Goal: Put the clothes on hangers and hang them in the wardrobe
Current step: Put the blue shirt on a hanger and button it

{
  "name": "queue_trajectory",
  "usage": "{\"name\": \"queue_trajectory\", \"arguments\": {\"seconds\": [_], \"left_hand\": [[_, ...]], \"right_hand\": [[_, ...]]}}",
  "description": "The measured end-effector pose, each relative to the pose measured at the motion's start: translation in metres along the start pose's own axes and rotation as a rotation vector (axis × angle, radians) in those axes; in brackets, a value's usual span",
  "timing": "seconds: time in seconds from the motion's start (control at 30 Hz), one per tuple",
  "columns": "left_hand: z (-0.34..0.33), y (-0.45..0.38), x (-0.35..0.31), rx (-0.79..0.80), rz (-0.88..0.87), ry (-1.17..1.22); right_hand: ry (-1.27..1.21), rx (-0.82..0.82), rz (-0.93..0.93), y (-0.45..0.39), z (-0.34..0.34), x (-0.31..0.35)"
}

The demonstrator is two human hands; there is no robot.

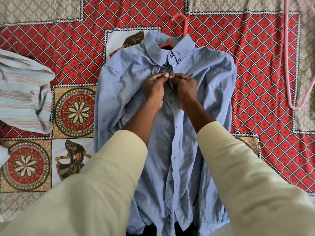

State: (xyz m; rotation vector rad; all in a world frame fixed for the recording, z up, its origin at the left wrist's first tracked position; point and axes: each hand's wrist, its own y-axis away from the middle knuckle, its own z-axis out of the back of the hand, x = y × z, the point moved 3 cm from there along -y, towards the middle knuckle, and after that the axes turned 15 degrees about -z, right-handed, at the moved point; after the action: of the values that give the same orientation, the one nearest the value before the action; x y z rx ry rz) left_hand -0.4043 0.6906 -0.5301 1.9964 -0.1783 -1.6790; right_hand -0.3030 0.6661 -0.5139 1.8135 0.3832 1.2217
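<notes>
The blue shirt [170, 133] is lying flat on the patterned bedspread [255, 82], its length running from the person toward the orange hanger [179, 23] in its collar. The left hand [154, 89] and right hand [185, 90] are both pinching the placket just below the collar, each equally near, seemingly buttoning it. A striped shirt [23, 92] is waiting to the left.

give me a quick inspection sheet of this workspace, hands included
surface: patterned bedspread in red, tan and white, covering the whole area
job's things: blue shirt lies flat, front up, on an orange hanger whose hook sticks out past the collar; striped shirt lies crumpled to the left, no hanger in it
clutter: pink hanger lying at the right edge
hands: left hand and right hand both pinch the blue shirt's placket just below the collar
cables: nothing seen
surroundings: cream sleeves on both arms; wardrobe not in view
</notes>
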Motion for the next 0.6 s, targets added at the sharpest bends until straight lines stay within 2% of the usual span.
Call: {"name": "queue_trajectory", "arguments": {"seconds": [0.2, 0.47, 0.6], "left_hand": [[0.0007, -0.0033, -0.0011, -0.008, -0.006, -0.06], [0.002, -0.0036, -0.0068, 0.059, 0.025, -0.139], [0.0059, -0.0068, -0.0076, 0.09, 0.014, -0.247]], "right_hand": [[0.081, -0.127, -0.024, -0.0026, 0.0071, -0.0009], [0.048, -0.092, 0.059, -0.004, 0.0019, -0.0044], [0.21, -0.167, 0.115, -0.0057, 0.0011, -0.0098]]}}
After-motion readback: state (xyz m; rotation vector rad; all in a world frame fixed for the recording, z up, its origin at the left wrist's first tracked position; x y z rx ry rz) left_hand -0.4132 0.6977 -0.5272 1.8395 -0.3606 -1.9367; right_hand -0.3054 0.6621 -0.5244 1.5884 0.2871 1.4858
